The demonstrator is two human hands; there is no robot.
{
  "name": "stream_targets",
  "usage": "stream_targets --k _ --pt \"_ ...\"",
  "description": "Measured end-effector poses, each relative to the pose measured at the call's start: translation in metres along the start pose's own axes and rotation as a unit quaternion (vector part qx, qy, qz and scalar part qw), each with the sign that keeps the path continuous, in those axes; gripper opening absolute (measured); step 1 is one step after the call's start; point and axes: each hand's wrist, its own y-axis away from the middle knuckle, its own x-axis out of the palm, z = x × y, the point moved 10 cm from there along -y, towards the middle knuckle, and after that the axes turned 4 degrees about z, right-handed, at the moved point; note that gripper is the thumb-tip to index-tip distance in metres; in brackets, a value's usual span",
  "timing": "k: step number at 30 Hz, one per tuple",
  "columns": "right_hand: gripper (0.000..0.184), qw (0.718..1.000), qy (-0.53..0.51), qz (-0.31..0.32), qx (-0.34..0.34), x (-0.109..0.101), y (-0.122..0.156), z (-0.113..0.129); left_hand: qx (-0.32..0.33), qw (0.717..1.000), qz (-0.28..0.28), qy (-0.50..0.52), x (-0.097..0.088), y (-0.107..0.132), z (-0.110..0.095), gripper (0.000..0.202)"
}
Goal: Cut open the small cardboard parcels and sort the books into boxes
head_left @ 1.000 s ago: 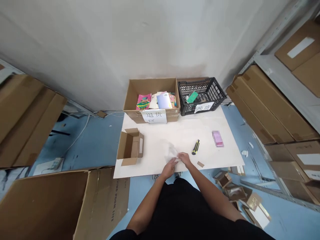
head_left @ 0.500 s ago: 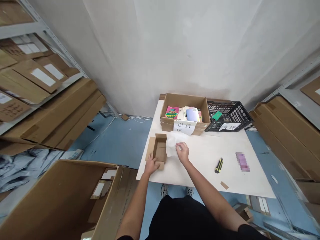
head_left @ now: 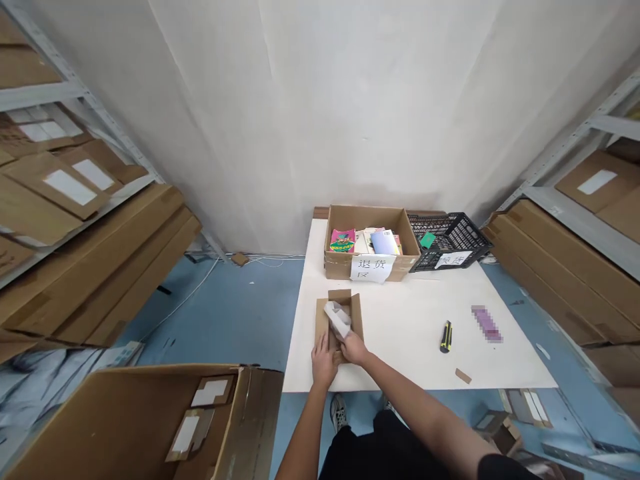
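"What's biggest over there?"

"The white table; near left of it, on the floor, a deep open carton; at the table's far side, a labelled carton of books and, just right of it, a black mesh crate."

"And on the table's near left?"

"A small open cardboard box; the left hand lies against its near left side, though I cannot tell whether its fingers grip; the right hand has its fingers closed on a crumpled white sheet at the box's mouth."

"Anything smaller?"

"A blurred purple item at the right; left of it, a black-and-yellow utility knife; by the near edge, a cardboard scrap."
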Motion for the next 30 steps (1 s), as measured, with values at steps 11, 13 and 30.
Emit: stream_targets --k 11,13,30 --pt "0.059 0.963 0.146 -0.18 0.139 -0.034 0.141 -0.087 0.228 0.968 -0.077 -0.065 0.033 -0.019 -0.1 0.017" --pt "0.043 0.942 0.165 -0.237 0.174 -0.063 0.175 -0.104 0.307 0.941 -0.119 -0.078 0.031 -0.007 -0.155 0.017" --pt "0.021 0.709 0.204 -0.52 0.431 -0.213 0.636 -0.253 0.565 0.809 0.064 -0.151 0.238 0.128 -0.607 0.024"
